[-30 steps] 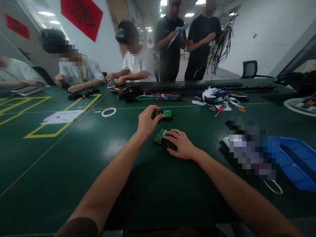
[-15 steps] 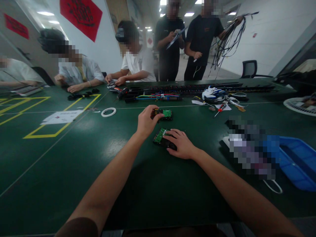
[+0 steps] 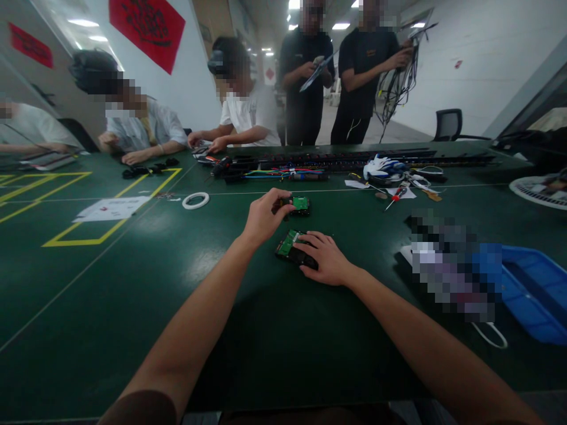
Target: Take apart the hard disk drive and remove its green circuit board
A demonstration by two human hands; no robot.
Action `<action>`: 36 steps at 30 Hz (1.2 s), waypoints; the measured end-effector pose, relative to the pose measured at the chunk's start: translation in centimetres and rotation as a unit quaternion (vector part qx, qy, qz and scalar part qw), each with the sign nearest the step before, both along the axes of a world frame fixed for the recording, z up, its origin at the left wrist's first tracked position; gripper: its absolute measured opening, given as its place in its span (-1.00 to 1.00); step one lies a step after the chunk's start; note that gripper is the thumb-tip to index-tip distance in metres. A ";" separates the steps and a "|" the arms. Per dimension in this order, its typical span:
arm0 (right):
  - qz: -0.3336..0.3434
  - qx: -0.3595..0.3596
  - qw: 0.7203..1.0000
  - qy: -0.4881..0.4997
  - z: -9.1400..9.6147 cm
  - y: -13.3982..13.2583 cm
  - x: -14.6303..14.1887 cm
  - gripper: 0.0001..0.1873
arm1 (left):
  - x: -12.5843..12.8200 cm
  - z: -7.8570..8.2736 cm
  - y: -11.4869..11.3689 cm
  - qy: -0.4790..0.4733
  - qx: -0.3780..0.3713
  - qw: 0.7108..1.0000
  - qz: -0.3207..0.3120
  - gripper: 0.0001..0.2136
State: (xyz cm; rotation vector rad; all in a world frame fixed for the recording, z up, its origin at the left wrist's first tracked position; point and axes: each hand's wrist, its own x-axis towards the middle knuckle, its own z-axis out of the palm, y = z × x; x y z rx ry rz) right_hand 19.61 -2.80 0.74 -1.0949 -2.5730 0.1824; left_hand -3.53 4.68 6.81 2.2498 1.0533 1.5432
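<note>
Two hard drives with green circuit boards facing up lie on the dark green table, one beyond the other. My left hand [image 3: 266, 217] is closed on the left end of the farther hard drive [image 3: 302, 204], thumb against its near side; the fingers hide that end. Over the right part of the nearer hard drive [image 3: 287, 244] lies my right hand [image 3: 330, 258], fingers across the top and thumb along the near edge. The left part of this drive, with its green board, shows past my fingertips. A small gap separates the two drives.
A white tape ring [image 3: 195, 200] and a paper sheet [image 3: 111, 209] lie left. Cables [image 3: 274, 172], gloves [image 3: 381, 167] and a screwdriver [image 3: 396, 198] lie beyond. A blue tray [image 3: 538, 295] is at right. Several people are across the table, one holding a cable bundle [image 3: 396, 88].
Both hands stay almost still on the hard drives. Across the table, the standing person at right has brought the cable bundle lower and inward, with both hands now close to it.
</note>
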 end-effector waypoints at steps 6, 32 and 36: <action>-0.001 -0.002 1.000 0.001 0.0 0.0 0.0 -0.30 | 0.0 -0.2 0.2 -0.008 0.004 1.000 -0.016 -0.75; -0.001 -0.001 1.000 -0.004 0.0 0.0 0.0 -0.31 | 0.3 0.9 -0.8 0.021 -0.031 0.996 -0.082 -0.73; -0.001 -0.008 1.000 -0.004 0.2 -0.1 -0.1 -0.30 | 0.4 1.1 -1.1 0.028 -0.011 0.999 -0.036 -0.78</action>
